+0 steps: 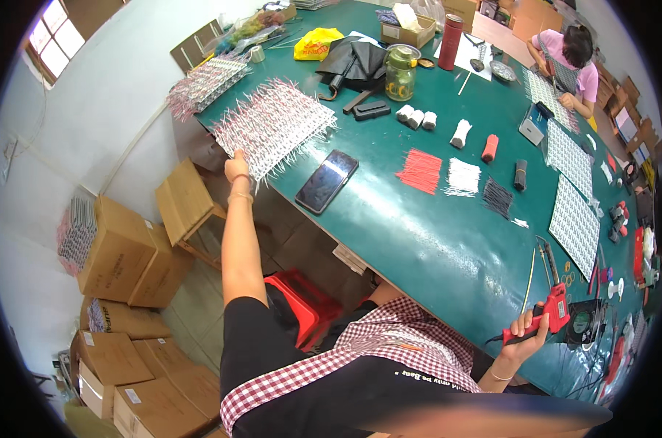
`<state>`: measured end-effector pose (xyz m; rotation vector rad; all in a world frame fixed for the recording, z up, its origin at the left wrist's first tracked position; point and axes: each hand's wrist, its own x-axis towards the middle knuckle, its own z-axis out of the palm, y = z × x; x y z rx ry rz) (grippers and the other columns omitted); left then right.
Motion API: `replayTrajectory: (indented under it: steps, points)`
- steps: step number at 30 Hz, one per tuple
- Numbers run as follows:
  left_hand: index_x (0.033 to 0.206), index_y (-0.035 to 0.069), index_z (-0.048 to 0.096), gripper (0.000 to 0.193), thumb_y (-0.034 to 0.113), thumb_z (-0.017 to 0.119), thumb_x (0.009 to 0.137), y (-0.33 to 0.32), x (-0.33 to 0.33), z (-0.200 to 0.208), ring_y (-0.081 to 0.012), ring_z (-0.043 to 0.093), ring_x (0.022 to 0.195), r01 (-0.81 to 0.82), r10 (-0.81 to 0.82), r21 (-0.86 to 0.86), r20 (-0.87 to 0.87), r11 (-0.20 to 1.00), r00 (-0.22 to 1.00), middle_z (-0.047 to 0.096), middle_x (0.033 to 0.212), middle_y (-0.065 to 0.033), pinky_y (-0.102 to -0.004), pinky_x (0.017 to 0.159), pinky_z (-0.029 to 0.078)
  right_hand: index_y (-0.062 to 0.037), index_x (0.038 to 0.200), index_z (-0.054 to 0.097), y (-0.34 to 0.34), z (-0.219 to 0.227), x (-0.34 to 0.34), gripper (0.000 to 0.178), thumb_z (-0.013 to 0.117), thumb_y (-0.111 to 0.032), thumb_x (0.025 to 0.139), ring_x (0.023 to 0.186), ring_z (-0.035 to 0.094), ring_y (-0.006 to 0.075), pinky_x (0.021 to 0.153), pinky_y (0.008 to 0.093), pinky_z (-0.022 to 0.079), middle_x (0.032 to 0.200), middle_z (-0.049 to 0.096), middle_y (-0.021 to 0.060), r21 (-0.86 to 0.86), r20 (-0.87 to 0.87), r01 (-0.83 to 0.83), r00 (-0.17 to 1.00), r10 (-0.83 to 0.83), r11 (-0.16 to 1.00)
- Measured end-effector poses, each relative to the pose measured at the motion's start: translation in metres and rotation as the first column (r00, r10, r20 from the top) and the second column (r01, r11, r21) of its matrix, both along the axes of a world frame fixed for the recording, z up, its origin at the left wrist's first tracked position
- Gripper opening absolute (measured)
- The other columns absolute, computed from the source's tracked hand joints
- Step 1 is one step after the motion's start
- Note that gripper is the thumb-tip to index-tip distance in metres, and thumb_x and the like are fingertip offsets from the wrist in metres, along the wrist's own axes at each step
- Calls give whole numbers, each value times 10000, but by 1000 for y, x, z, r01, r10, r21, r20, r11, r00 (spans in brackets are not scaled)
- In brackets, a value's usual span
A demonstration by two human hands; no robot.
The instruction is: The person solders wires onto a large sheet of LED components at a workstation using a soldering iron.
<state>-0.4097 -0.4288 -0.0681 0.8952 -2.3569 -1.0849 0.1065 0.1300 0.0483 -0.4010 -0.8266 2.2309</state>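
Note:
My left hand (237,169) is closed on the near corner of a white panel (291,139), which bristles with thin white and red wires. The panel lies at the table's left end, its near corner at the edge. At the right, my right hand (524,336) wraps round the handle of a red pistol-grip tool (557,308). A long dark nozzle points away from me on this tool; its exact kind cannot be told. Beyond it lies a white panel with a regular pattern (575,226). A black phone (327,181) rests beside the wired panel.
On the green table (418,226) lie red wires (421,170), white wires (462,177) and black wires (497,197). A glass jar (401,73) and a red flask (451,42) stand farther back. Another person (575,62) works at the far right. Cardboard boxes (119,248) and a red stool (302,303) are below.

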Motion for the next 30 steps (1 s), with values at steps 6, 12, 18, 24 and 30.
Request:
replayTrajectory:
  steps: [6, 12, 18, 24, 30]
  points:
    - [905, -128, 636, 500, 367, 587, 852, 56, 35, 8, -411, 638, 910, -261, 315, 271, -179, 926, 932, 657, 946, -290, -449, 811, 479, -17, 1182, 473, 5, 1, 2, 329, 441, -287, 997, 439, 391, 96, 389, 232, 365, 635, 431, 37, -15, -36, 4, 999, -5, 1000]
    - [1038, -100, 642, 617, 484, 610, 841, 46, 35, 31, -355, 666, 924, -269, 239, 90, 254, 959, 937, 661, 1016, -274, -471, 795, 536, -25, 1124, 525, 24, -6, 21, 311, 481, -295, 975, 421, 334, 79, 381, 223, 302, 609, 398, 8, -93, -22, 94, 995, -97, 991]
    - [1089, -42, 564, 370, 259, 592, 875, 162, 56, 109, -303, 561, 1006, -428, -119, -531, -718, 732, 686, 578, 1099, -171, -403, 915, 425, -8, 1185, 474, 53, -20, 67, 350, 450, -291, 981, 423, 381, 96, 407, 243, 372, 606, 428, 27, -43, -128, 194, 972, -198, 980]
    - [997, -5, 639, 195, 152, 579, 900, 500, 148, 94, -168, 590, 854, 879, -946, -475, -297, 28, -130, 644, 958, -85, -304, 782, 465, 2, 1198, 469, 64, -20, 91, 362, 436, -291, 987, 423, 387, 95, 404, 241, 374, 606, 432, 30, -132, -77, 328, 938, -339, 936]
    - [1122, -57, 571, 527, 387, 638, 846, 730, 251, 53, -220, 689, 753, 1000, -997, -11, 72, -28, -27, 678, 961, -172, -308, 661, 550, -20, 1148, 479, 65, -15, 120, 343, 465, -315, 975, 417, 391, 102, 395, 244, 374, 606, 434, 31, -173, -98, 378, 912, -398, 910]
